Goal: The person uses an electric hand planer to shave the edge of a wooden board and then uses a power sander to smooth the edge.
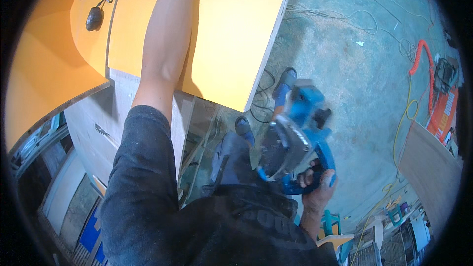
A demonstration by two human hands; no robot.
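My right hand [319, 193] is closed around the rear handle of a blue cordless-looking circular saw [286, 143]. The saw hangs in front of my body at the right, over the floor, slightly blurred. Its round guard side is turned toward my left. My left arm reaches forward across a yellow-orange board [234, 34]; the hand itself lies beyond the top edge of the picture. A straight edge of the board ends just ahead of the saw, and the two are apart.
On more orange boarding at the far left lies a dark oval object [95, 18] with a clip. Cables [340, 16] and a coiled red hose [424, 64] run over the concrete floor. A brown panel [426, 167] stands at right. My feet are beneath the saw.
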